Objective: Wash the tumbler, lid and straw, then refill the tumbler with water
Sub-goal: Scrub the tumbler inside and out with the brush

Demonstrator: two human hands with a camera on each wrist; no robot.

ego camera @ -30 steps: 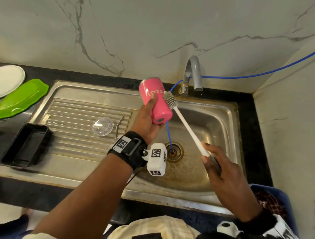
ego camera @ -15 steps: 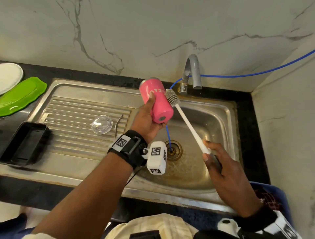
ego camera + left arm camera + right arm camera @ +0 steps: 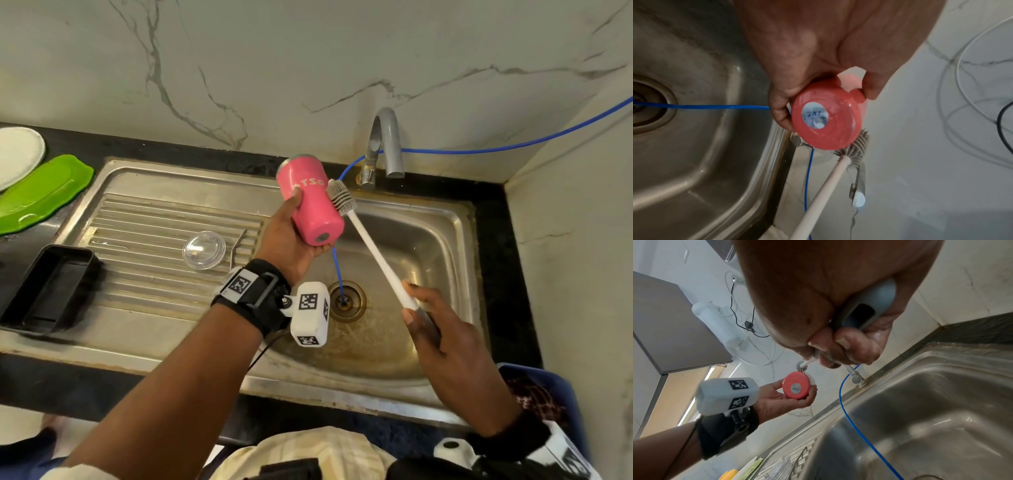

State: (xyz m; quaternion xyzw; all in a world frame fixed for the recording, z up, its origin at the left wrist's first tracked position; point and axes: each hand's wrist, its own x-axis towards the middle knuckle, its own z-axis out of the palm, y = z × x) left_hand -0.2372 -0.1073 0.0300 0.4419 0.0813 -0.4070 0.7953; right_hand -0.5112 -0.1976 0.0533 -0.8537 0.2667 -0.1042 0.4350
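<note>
Lighting: bright, even, diffuse in all views; shadows soft. Glare: pale sheen on wet sink basin (image 3: 428,240), toward 3 o'clock. Distortion: wide-angle bowing at edges, strongest in wrist views. Focus: palms at 12 o'clock soft; right-wrist basin (image 3: 931,426) blurred.

Black tray (image 3: 44,291) on drainboard edge; green dish (image 3: 41,192), white plate (image 3: 17,154) on tabletop; blue hose (image 3: 339,274) into drain
</note>
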